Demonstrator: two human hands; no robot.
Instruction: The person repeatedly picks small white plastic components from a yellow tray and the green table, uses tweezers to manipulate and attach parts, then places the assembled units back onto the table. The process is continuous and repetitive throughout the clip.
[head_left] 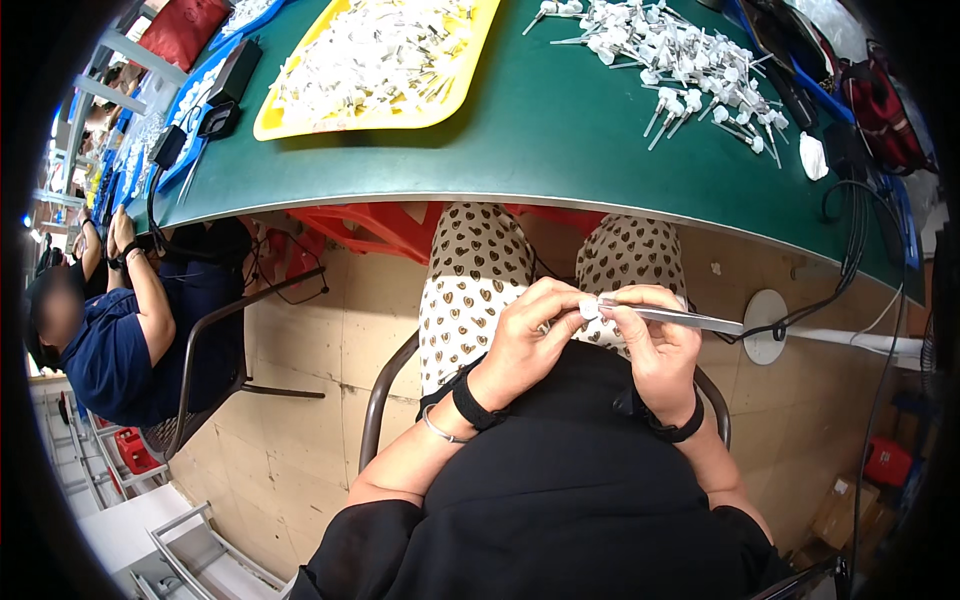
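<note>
Above my lap, my left hand (522,338) pinches a small white plastic part (589,308) between thumb and fingers. My right hand (660,352) is closed round silver metal tweezers (692,319). Their wide end sticks out to the right, while the tips meet the white part and are partly hidden by my fingers. On the green table (400,170) ahead lies a loose pile of white parts with thin grey stems (690,60). Left of it, a yellow tray (350,128) is heaped with similar pieces.
A white scrap (814,157) lies by the table's right edge, near black cables (855,235). A white pole with a round plate (765,325) stands right of my knees. On the left, a co-worker in dark blue (118,345) sits at the table. Red stools (375,230) are underneath.
</note>
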